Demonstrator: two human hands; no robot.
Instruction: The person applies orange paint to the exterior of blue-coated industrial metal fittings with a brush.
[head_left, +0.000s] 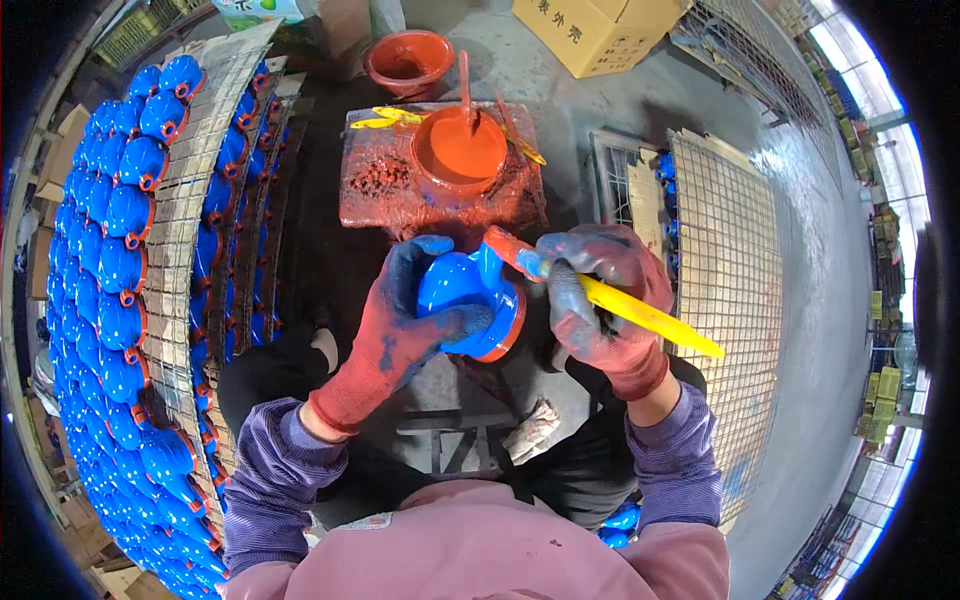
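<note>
Two gloves (385, 330) (635, 272), two reddish bowls (406, 90) (455, 187)

yellow-handled brush (645, 316) at red-rimmed blue housing (450, 283)

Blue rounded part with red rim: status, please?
Left gloved hand grips blue rounded part. Right hand holds yellow-handled brush, red bristles near part. Paint-filled red bowl beyond, not obstructing.

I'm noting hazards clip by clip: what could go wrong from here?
The brush in the right hand has a red tip close to the blue part and might smear it. The left hand, in a stained glove, could mark that glossy surface. Knocking the stick in the paint bowl might cause splashes.
</note>
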